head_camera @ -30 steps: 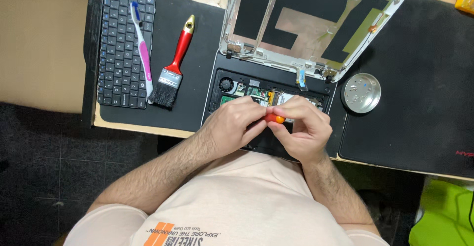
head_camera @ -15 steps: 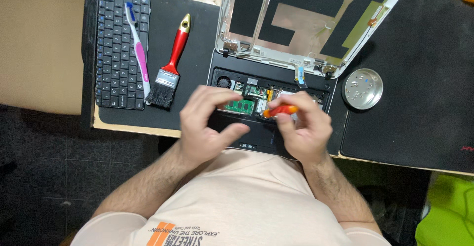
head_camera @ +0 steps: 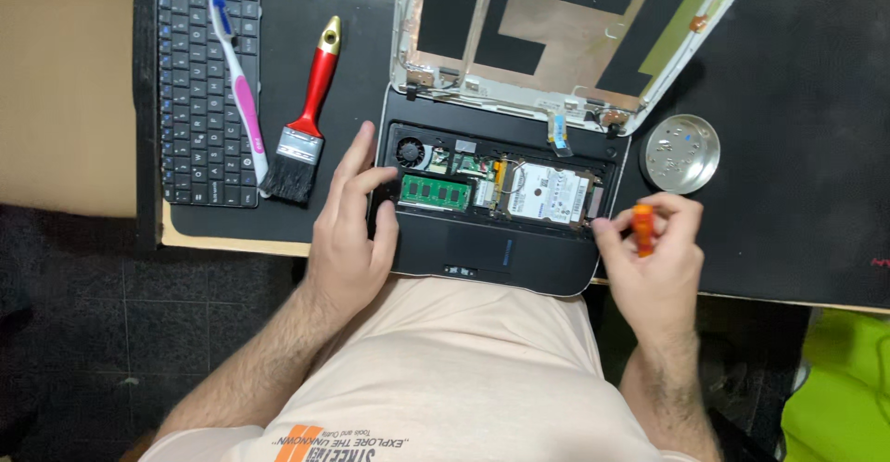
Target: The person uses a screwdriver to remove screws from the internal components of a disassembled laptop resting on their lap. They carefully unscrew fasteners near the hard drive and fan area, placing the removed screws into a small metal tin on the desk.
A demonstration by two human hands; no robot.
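Observation:
An opened black laptop base (head_camera: 501, 253) lies at the table's near edge, showing a fan, a green memory module (head_camera: 434, 191) and a silver hard drive (head_camera: 547, 193). My left hand (head_camera: 350, 230) rests on the base's left side, fingers spread, holding nothing. Off the base's right corner, my right hand (head_camera: 654, 263) is closed on an orange-handled screwdriver (head_camera: 642, 228). The stripped lid (head_camera: 556, 36) leans back behind the base.
A round metal dish (head_camera: 680, 153) sits right of the laptop. At left, on the black mat (head_camera: 306, 17), lie a detached keyboard (head_camera: 199, 82), a pink and white toothbrush (head_camera: 238, 87) and a red-handled paintbrush (head_camera: 304, 119). A green object (head_camera: 839, 388) is at lower right.
Both hands have moved apart from the middle of the base, uncovering the hard drive and memory. The left went to the left edge, the right carried the screwdriver out to the right.

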